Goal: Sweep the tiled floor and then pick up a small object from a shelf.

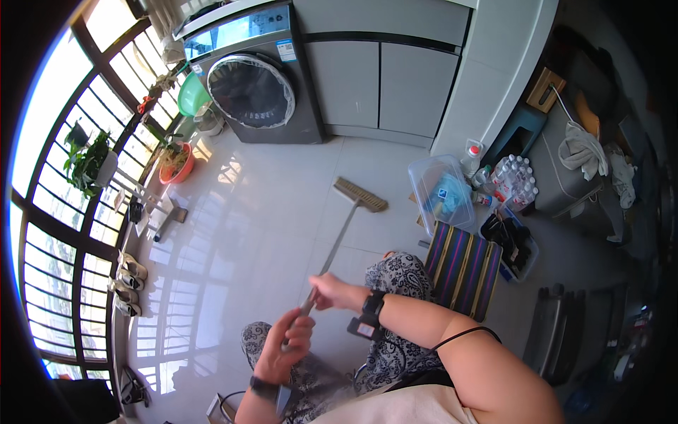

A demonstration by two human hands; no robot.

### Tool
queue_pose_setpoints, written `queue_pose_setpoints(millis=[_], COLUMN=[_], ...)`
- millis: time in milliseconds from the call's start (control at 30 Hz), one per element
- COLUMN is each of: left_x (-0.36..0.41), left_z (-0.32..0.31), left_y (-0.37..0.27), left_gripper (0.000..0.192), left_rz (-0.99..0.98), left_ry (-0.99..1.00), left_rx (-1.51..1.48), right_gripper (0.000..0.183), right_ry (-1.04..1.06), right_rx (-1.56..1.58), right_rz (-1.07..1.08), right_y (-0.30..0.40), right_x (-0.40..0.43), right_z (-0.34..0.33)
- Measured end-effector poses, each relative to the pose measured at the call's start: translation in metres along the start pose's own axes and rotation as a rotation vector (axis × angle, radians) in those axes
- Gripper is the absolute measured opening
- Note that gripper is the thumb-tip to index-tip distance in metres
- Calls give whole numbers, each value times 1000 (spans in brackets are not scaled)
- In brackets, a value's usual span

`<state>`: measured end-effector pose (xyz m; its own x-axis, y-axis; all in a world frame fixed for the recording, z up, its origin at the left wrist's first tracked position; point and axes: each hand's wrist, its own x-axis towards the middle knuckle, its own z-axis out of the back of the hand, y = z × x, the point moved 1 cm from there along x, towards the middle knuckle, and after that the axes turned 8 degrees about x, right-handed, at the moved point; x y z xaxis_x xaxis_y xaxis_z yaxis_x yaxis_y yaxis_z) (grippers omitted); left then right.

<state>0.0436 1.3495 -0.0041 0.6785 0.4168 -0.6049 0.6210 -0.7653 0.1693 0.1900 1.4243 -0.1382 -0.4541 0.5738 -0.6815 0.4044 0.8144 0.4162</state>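
Observation:
A long-handled floor brush slants away from me across the glossy tiles. Its wide bristled head is at the far end, in front of the grey cabinets. Near the handle's close end, my left hand is wrapped around the grip. Higher up the same handle, my right hand also holds it, with the fingers curled. Both wrists wear black straps with small devices. My legs in patterned trousers are beneath and beside the hands.
A striped folding stool stands right of my knee. Beyond it are a clear plastic bin, bottles and a tub of dark items. A washing machine stands at the back. Potted plants and shoes line the window side.

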Motion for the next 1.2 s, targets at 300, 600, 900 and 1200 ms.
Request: queue_pose_setpoints(millis=[300, 600, 900, 1200], left_x=[-32, 127, 192, 223], left_z=[-6, -43, -65, -82], left_y=[-13, -63, -54, -77], left_gripper=[25, 25, 20, 22], left_rz=[4, 189, 205, 259], left_ry=[-47, 195, 186, 135], left_rx=[288, 143, 112, 302], right_gripper=[36, 39, 32, 42], right_ry=[97, -220, -419, -597], right_rx=[-17, 61, 140, 64], right_rz=[169, 430, 535, 503], right_y=[21, 121, 146, 165], right_x=[-23, 5, 23, 32], right_z=[-47, 43, 89, 117])
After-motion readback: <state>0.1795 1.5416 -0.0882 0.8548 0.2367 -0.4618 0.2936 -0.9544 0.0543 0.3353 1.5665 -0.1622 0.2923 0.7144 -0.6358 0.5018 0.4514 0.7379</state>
